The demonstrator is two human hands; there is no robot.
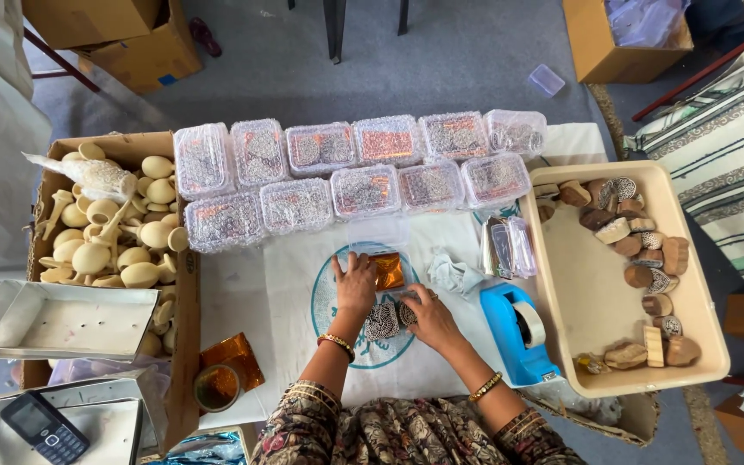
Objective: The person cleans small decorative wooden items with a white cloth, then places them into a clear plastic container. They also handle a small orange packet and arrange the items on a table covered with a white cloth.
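Observation:
My left hand (355,284) lies flat on the white cloth (286,293), its fingers resting on a clear plastic box (378,234) and beside a piece of shiny orange foil (388,269). My right hand (428,316) is next to it, its fingers touching two carved round wooden stamps (387,319) that lie on the cloth between both hands. Neither hand has anything lifted.
Two rows of packed clear boxes (355,172) line the back. A cardboard box of pale wooden pieces (118,228) stands left, a beige tray of carved stamps (639,258) right. A blue tape dispenser (518,331), more foil (232,355), a phone (45,428) lie nearby.

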